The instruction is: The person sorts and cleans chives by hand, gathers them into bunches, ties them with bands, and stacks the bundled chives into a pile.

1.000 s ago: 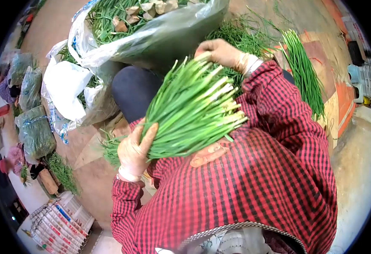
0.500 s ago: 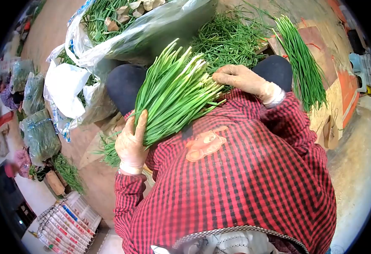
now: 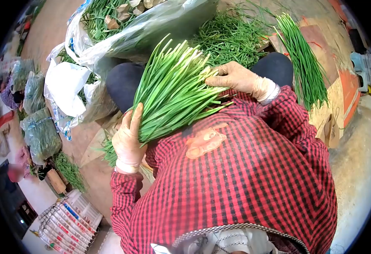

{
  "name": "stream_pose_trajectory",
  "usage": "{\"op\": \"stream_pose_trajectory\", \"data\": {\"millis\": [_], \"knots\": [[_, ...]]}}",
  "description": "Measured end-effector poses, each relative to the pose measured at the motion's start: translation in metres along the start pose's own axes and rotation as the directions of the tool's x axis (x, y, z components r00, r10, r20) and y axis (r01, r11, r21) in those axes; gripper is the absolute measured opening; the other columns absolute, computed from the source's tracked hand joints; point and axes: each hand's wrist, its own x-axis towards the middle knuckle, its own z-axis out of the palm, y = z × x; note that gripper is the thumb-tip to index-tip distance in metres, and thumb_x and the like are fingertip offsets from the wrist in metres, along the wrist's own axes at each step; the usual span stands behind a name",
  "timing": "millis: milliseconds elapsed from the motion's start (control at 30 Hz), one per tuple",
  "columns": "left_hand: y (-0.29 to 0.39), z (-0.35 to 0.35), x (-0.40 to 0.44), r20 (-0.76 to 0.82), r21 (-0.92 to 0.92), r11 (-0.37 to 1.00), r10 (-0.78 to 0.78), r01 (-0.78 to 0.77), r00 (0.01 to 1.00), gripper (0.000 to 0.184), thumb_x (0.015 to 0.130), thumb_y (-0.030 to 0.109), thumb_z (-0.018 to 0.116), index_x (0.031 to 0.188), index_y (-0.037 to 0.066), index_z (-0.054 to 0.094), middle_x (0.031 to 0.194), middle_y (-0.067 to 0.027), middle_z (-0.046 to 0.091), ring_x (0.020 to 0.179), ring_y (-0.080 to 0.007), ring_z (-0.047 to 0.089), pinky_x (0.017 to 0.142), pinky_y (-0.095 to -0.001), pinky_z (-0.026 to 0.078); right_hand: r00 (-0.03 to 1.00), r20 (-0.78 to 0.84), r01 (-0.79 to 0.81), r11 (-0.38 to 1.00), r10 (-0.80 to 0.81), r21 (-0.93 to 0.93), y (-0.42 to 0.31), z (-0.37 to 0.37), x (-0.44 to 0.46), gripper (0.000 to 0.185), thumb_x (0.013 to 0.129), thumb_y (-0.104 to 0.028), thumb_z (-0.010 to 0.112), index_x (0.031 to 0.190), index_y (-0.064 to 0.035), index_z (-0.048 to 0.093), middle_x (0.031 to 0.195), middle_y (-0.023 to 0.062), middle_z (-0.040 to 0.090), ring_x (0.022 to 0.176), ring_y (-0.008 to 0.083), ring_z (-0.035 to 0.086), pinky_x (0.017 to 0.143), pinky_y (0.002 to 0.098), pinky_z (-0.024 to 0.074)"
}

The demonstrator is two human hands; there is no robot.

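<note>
A thick bunch of green garlic chives [image 3: 172, 93] lies slanted across my lap, pale stem ends to the upper right. My gloved left hand [image 3: 127, 137] is closed round the leafy lower-left part, thumb and fingers pressing it. At the stem ends, my gloved right hand [image 3: 236, 78] pinches some pale stalks between thumb and fingers; the exact stalks are partly hidden. Beyond my knees lies a loose heap of chives [image 3: 232, 40]. To the right, a neat bundle of chives [image 3: 302, 63] rests on a board.
A large clear plastic bag [image 3: 151, 38] of greens stands ahead on the left, with a white bag [image 3: 66, 89] beside it. Packed bags [image 3: 41, 133] line the far left, where other people sit. Stacked white crates [image 3: 69, 222] stand at lower left.
My right hand has shifted slightly left, onto the stem ends, its fingers now closed there. My left hand and the bunch have moved a little; the stem ends are fanned wider.
</note>
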Motion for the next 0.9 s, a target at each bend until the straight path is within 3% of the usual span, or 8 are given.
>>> {"op": "stream_pose_trajectory", "data": {"millis": [133, 267, 333, 400, 467, 600, 733, 900], "knots": [[0.005, -0.006, 0.009, 0.038, -0.024, 0.999, 0.024, -0.023, 0.999, 0.073, 0.073, 0.01, 0.072, 0.141, 0.016, 0.045, 0.127, -0.0112, 0.058, 0.108, -0.0312, 0.062, 0.083, -0.0363, 0.052, 0.991, -0.078, 0.109, 0.994, -0.108, 0.02, -0.018, -0.017, -0.011, 0.035, 0.084, -0.038, 0.072, 0.096, -0.0052, 0.073, 0.089, 0.0055, 0.069, 0.084, 0.0142, 0.06, 0.08, 0.0281, 0.0472], [0.002, 0.001, 0.011, -0.079, -0.283, 0.956, 0.051, -0.072, 0.996, 0.08, 0.067, 0.001, 0.073, 0.141, 0.014, 0.045, 0.123, -0.0116, 0.061, 0.107, -0.0272, 0.062, 0.088, -0.0358, 0.051, 0.762, -0.6, 0.447, 0.869, -0.244, 0.214, -0.017, -0.063, -0.018, 0.025, 0.088, -0.03, 0.068, 0.091, -0.0051, 0.072, 0.087, 0.0014, 0.067, 0.086, 0.0106, 0.058, 0.084, 0.0254, 0.0441], [0.003, -0.003, 0.008, 0.201, -0.718, 0.651, -0.147, 0.247, 0.969, 0.079, 0.068, -0.008, 0.065, 0.142, 0.01, 0.044, 0.125, -0.0098, 0.062, 0.112, -0.0175, 0.06, 0.094, -0.0297, 0.048, 0.68, -0.718, 0.225, 0.974, -0.146, 0.015, -0.028, -0.085, -0.031, 0.023, 0.09, -0.027, 0.067, 0.09, -0.0046, 0.07, 0.083, -0.0005, 0.066, 0.087, 0.0093, 0.058, 0.082, 0.0247, 0.045], [0.004, -0.001, 0.007, 0.343, -0.84, 0.381, -0.177, 0.386, 0.922, 0.073, 0.07, -0.012, 0.059, 0.14, 0.004, 0.044, 0.12, -0.0048, 0.063, 0.108, -0.0115, 0.058, 0.093, -0.025, 0.046, 0.677, -0.702, 0.258, 0.965, -0.22, -0.053, -0.051, -0.073, -0.043, 0.024, 0.087, -0.027, 0.069, 0.092, -0.0038, 0.069, 0.086, 0.0008, 0.066, 0.09, 0.0116, 0.059, 0.085, 0.0259, 0.0451], [0.014, -0.014, 0.015, 0.442, -0.804, 0.34, -0.207, 0.488, 0.873, 0.059, 0.072, -0.013, 0.062, 0.128, 0.002, 0.05, 0.113, -0.0031, 0.063, 0.1, -0.0117, 0.06, 0.088, -0.0256, 0.047, 0.478, -0.522, 0.545, 0.705, -0.706, -0.454, -0.064, -0.055, -0.036, 0.029, 0.084, -0.027, 0.073, 0.099, -0.003, 0.068, 0.1, 0.0063, 0.065, 0.099, 0.0182, 0.06, 0.091, 0.03, 0.0443], [0.024, -0.016, 0.028, 0.442, -0.822, 0.337, -0.129, 0.458, 0.888, 0.056, 0.072, -0.01, 0.064, 0.125, 0.002, 0.052, 0.111, -0.0023, 0.063, 0.098, -0.0117, 0.059, 0.088, -0.0258, 0.047, 0.386, -0.258, 0.385, 0.409, -0.885, -0.827, -0.093, -0.022, -0.006, 0.033, 0.083, -0.033, 0.07, 0.104, -0.0081, 0.069, 0.115, 0.0111, 0.063, 0.118, 0.0267, 0.052, 0.106, 0.0418, 0.0328], [0.029, -0.022, 0.027, 0.532, -0.829, 0.165, -0.062, 0.534, 0.845, 0.053, 0.072, -0.009, 0.064, 0.123, 0.001, 0.054, 0.112, -0.0033, 0.063, 0.1, -0.0126, 0.059, 0.088, -0.0285, 0.046, 0.602, -0.225, 0.515, 0.588, -0.766, -0.624, -0.096, -0.021, 0.008, 0.018, 0.084, -0.018, 0.072, 0.097, -0.0069, 0.073, 0.096, 0.0054, 0.069, 0.118, 0.0237, 0.054, 0.107, 0.0402, 0.0339], [0.031, -0.018, 0.023, 0.657, -0.754, 0.059, 0.076, 0.655, 0.75, 0.052, 0.074, -0.007, 0.068, 0.123, 0.004, 0.056, 0.108, -0.0027, 0.065, 0.092, -0.0122, 0.06, 0.08, -0.0265, 0.049, 0.688, -0.429, 0.689, 0.713, -0.585, 0.134, -0.106, -0.037, -0.005, 0.018, 0.092, -0.018, 0.064, 0.099, -0.0028, 0.071, 0.096, 0.0031, 0.071, 0.092, 0.0132, 0.064, 0.088, 0.0253, 0.0474]]}}
